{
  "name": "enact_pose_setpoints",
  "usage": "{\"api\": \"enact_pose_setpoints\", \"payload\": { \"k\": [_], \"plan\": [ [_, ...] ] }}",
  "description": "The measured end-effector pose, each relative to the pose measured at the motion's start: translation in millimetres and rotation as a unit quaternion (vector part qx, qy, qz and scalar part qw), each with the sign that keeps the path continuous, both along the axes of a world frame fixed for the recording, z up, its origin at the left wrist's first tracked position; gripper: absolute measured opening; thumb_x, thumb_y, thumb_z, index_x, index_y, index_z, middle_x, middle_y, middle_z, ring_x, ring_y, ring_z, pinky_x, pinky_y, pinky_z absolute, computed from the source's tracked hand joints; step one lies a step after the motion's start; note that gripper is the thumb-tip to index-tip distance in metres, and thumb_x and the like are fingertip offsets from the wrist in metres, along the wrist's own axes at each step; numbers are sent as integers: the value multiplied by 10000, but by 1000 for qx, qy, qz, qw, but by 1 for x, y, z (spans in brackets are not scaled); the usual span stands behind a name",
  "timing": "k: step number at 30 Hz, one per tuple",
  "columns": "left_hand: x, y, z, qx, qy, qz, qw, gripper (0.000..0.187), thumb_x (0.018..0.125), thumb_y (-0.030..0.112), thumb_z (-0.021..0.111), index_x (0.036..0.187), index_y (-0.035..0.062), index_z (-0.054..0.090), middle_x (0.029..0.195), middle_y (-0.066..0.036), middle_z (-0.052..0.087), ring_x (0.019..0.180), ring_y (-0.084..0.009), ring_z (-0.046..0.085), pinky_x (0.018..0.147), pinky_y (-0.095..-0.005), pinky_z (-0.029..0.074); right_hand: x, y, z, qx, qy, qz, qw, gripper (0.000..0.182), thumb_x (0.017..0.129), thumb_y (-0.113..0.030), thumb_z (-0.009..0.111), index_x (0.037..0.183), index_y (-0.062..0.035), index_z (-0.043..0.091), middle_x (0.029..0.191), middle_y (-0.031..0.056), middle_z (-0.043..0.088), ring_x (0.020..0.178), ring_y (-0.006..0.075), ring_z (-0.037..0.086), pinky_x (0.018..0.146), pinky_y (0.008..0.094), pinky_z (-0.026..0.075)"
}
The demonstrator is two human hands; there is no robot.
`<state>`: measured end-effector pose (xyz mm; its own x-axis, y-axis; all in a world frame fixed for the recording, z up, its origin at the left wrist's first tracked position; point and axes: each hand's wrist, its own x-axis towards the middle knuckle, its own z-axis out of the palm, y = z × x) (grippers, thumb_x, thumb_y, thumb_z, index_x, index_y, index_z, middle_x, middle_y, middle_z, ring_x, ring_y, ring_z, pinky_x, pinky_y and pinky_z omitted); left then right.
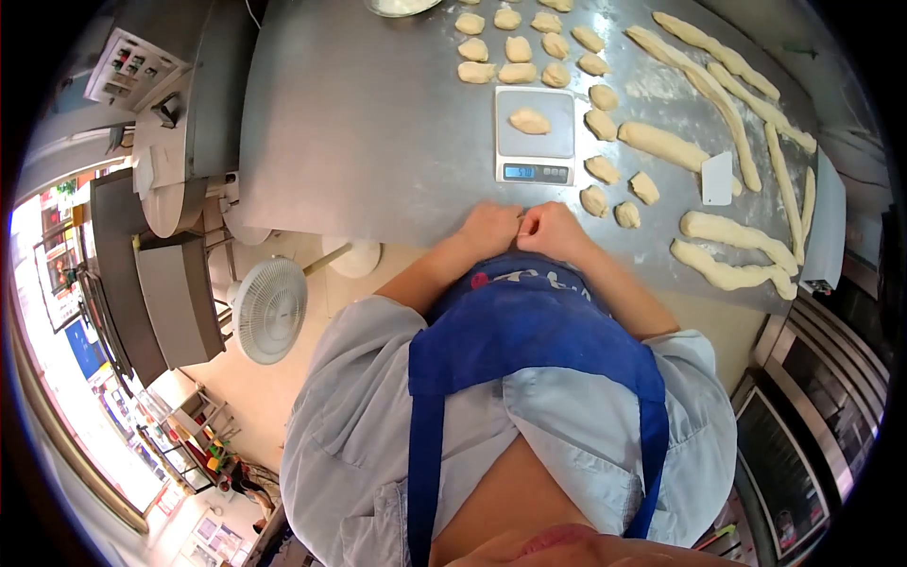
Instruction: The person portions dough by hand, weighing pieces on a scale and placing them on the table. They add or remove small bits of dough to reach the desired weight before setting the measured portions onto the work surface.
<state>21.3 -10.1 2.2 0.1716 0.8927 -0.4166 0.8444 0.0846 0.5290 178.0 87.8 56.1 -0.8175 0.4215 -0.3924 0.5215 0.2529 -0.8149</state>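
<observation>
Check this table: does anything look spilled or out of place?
Only loose white powder, probably flour, scattered beside the long dough strips; it looks spilled but ordinary for dough work. Nothing else stands out.

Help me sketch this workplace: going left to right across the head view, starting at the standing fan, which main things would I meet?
Standing fan → round dish at the top edge → scale with a dough piece on it → flat white scraper → short, thin dough strip.
</observation>
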Motion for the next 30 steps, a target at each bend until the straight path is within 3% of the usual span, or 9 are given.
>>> {"api": "enact_pose_setpoints", "payload": {
  "k": [1,3,6,8,16,19,22,27,30],
  "plan": [
    [-4,5,12,2,2,3,1000,372,888,379,617,1090,67,631,1106,-148,665,975,-389,641,825,-473,510,-11,2,12,2,2,3,1000,168,728,-181,753,821,-41,740,720,100,705,619,247,660,615,346,525],
    [-11,10,35,-136,-158,71,975,526,870,462,637,1158,24,597,1170,-194,649,1011,-395,643,857,-466,509,-25,7,35,-339,52,-86,936,134,753,-120,777,792,-2,727,673,59,687,585,142,632,579,292,510],
    [5,-1,25,24,-59,166,984,652,878,482,632,1284,-12,504,1218,-249,621,1065,-414,627,899,-466,499,-35,56,-1,-101,128,-245,956,270,779,-174,826,934,28,737,773,54,707,680,110,645,630,251,520],
    [4,-1,28,16,-92,208,974,673,898,469,614,1328,-22,448,1226,-267,608,1083,-423,616,917,-471,489,-34,88,-40,3,117,-336,935,391,764,-258,822,1034,11,735,867,114,742,732,159,687,704,300,550],
    [-13,31,13,99,-159,330,925,576,906,266,590,1373,0,381,1197,-289,592,1072,-445,600,921,-484,481,-53,104,-61,351,132,-239,896,143,853,-173,692,935,-61,722,932,113,681,914,329,629,827,414,507],
    [-19,57,35,75,-177,325,926,551,884,197,586,1370,25,390,1198,-294,581,1058,-439,601,926,-489,472,-58,121,-54,368,161,-299,866,132,876,-172,669,953,-68,696,932,104,670,943,344,619,812,417,507],
    [-23,85,45,16,-191,340,921,518,870,191,620,1332,39,442,1207,-279,582,1100,-413,588,938,-470,468,-65,172,-42,244,145,-336,898,177,918,-200,641,1012,-51,653,952,131,679,874,337,648,773,406,519],
    [-33,110,23,218,13,239,946,568,809,219,721,1307,42,515,1385,-245,458,1281,-436,426,1057,-522,363,-112,276,-19,201,242,-437,843,278,934,-214,607,1125,-13,619,1047,147,686,825,269,681,759,367,536],
    [-42,94,12,239,-27,278,930,622,798,221,733,1341,32,495,1433,-257,390,1300,-471,372,1083,-556,314,-147,345,-37,269,242,-421,832,310,909,-200,627,1158,-17,623,1156,176,654,902,272,670,802,352,536]
  ]
}}
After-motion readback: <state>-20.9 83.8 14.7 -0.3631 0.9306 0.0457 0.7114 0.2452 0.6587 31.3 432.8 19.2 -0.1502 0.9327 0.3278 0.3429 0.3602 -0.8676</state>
